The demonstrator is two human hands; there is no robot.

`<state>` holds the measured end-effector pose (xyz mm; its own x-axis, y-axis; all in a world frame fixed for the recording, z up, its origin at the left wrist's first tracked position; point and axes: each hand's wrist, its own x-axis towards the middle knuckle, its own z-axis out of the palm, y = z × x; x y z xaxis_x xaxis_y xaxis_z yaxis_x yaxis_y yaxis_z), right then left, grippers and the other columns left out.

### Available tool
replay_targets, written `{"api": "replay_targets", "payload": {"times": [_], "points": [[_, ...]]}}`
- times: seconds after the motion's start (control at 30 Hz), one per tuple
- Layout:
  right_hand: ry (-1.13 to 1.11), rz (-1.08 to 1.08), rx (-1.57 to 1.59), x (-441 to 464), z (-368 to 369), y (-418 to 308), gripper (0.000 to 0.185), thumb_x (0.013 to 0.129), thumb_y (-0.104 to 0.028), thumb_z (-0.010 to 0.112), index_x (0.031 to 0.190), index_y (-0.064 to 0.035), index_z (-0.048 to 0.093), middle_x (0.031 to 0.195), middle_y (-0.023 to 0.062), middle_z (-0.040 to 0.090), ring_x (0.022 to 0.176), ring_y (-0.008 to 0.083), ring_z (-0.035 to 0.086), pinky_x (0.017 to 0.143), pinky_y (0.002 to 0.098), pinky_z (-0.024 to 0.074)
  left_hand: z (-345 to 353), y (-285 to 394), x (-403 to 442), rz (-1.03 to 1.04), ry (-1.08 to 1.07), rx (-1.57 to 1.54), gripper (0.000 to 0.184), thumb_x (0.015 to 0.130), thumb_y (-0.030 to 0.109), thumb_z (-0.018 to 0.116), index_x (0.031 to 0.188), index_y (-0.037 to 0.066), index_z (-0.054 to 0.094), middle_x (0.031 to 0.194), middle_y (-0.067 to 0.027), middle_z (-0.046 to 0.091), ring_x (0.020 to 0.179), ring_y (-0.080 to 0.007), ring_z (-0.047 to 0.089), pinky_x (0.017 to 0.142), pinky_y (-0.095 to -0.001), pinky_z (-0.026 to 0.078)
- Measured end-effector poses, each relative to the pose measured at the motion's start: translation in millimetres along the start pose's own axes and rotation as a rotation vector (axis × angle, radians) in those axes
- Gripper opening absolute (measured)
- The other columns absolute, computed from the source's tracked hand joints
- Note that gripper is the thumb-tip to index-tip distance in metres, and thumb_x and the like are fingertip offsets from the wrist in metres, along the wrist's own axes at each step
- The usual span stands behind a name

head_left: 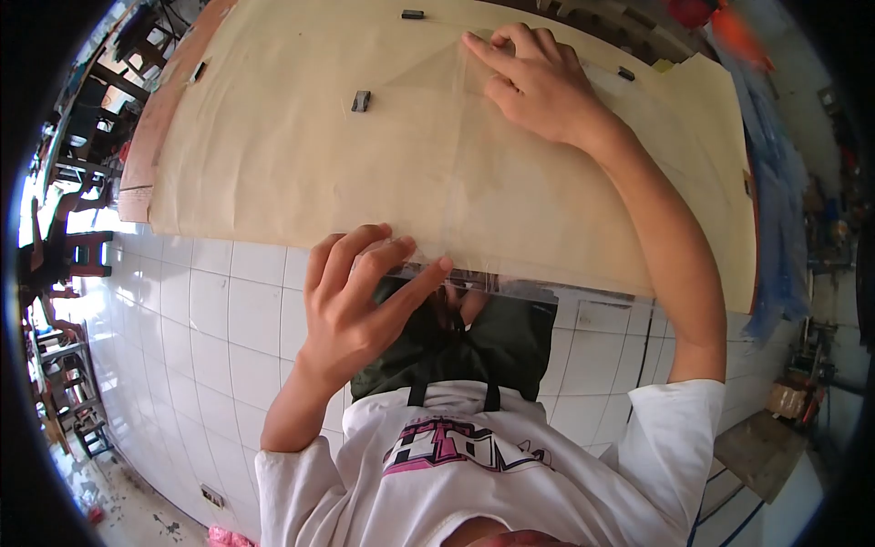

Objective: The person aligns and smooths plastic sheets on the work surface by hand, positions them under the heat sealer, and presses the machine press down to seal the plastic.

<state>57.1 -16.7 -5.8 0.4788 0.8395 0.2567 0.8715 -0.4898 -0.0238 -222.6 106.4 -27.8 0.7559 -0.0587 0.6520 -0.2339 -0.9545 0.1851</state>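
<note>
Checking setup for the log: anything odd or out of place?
Mildly: one small dark block sits well inside the tan sheet, left of the right hand; similar blocks lie nearer the sheet's edges. Could be deliberate. No spill stands out.

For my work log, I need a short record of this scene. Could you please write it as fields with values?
Surface: tan paper spread over a table
Sheet: clear plastic sheet, overhanging the near edge
Left hand: fingers spread, at the near edge; exact contact unclear
Right hand: index finger extended, at the far side
Small item: dark clip on the paper
Floor: white tiles
</note>
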Motion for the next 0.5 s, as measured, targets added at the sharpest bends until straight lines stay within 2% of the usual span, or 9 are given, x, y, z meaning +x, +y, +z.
{"api": "replay_targets", "payload": {"times": [0.23,0.3,0.4,0.5], "points": [[0.026,-0.009,0.018,0.3,3.4,2.8,0.054,0.094,-0.025,0.050,0.148,-0.0220,0.050,0.134,0.0071,0.051,0.126,0.0265,0.046,0.111,0.0453,0.0314,-6.8,5.5,4.9,0.025,-0.046,0.058,0.031,0.068,0.014,0.079,0.097,0.025,0.080,0.098,-0.0026,0.065,0.094,-0.0266,0.066,0.078,-0.0394,0.051],[0.091,-0.045,0.061,1.3,7.9,5.1,0.051,0.092,-0.031,0.052,0.142,-0.0201,0.056,0.127,0.0068,0.054,0.123,0.0277,0.049,0.109,0.0508,0.0339,-6.8,6.6,4.6,0.033,-0.052,0.074,0.031,0.068,0.014,0.078,0.097,0.025,0.080,0.098,-0.0020,0.064,0.094,-0.0259,0.066,0.078,-0.0396,0.051],[0.079,-0.033,0.057,0.4,6.4,3.6,0.051,0.092,-0.030,0.052,0.142,-0.0199,0.056,0.127,0.0069,0.054,0.122,0.0276,0.049,0.108,0.0497,0.0344,-5.9,7.5,4.3,0.040,-0.026,0.116,0.030,0.069,0.014,0.078,0.096,0.026,0.080,0.098,-0.0009,0.064,0.094,-0.0242,0.068,0.079,-0.0395,0.052],[0.088,-0.038,0.070,0.7,5.9,3.2,0.051,0.092,-0.030,0.051,0.142,-0.0195,0.056,0.125,0.0070,0.054,0.121,0.0275,0.049,0.107,0.0489,0.0351,-5.2,6.5,4.9,0.094,0.025,0.178,0.032,0.071,0.020,0.074,0.102,0.026,0.077,0.095,-0.0008,0.063,0.094,-0.0211,0.068,0.080,-0.0393,0.051]]}}
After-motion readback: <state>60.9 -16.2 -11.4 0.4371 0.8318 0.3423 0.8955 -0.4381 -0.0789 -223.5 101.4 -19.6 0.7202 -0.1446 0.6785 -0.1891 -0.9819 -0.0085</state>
